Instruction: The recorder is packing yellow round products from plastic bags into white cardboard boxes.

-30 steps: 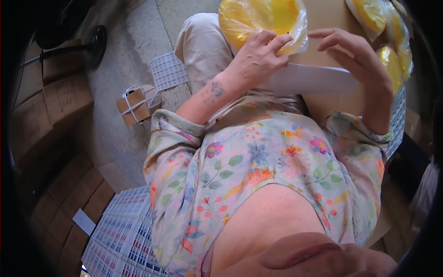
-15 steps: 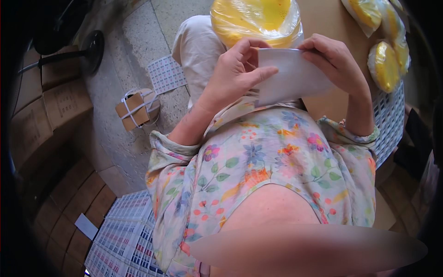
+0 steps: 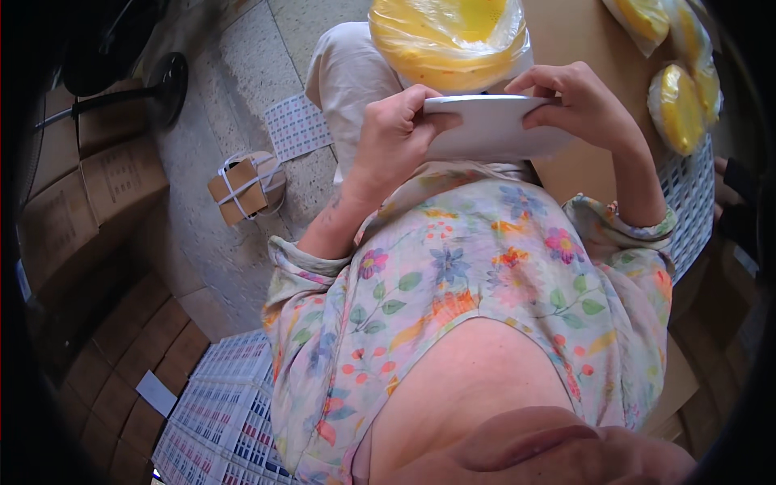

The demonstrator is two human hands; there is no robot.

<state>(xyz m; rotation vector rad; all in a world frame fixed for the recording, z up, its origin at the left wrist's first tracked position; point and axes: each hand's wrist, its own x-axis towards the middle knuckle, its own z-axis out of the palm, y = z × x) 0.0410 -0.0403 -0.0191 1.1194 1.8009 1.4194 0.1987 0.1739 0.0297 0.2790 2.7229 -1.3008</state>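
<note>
A white paper sheet (image 3: 493, 129), or a thin stack of them, is held up in front of my chest, its long upper edge facing me. My left hand (image 3: 400, 125) is closed on its left end, thumb lying over the near face. At the right end my right hand (image 3: 578, 101) pinches the upper edge between thumb and fingers. Just beyond the sheet stands a round yellow item in clear plastic wrap (image 3: 453, 44), partly cut off by the top of the picture. The far side of the sheet is hidden.
Several wrapped yellow pieces (image 3: 679, 109) lie on the brown cardboard surface (image 3: 566, 174) at right, beside a grey plastic crate (image 3: 687, 206). On the floor at left are a tied cardboard bundle (image 3: 240, 190) and a printed sheet (image 3: 297, 127). Stacked cartons (image 3: 121, 182) line the far left.
The white sheet has tilted so its upper edge shows more, and has shifted slightly left. My left hand has moved a little left and down with its end.
</note>
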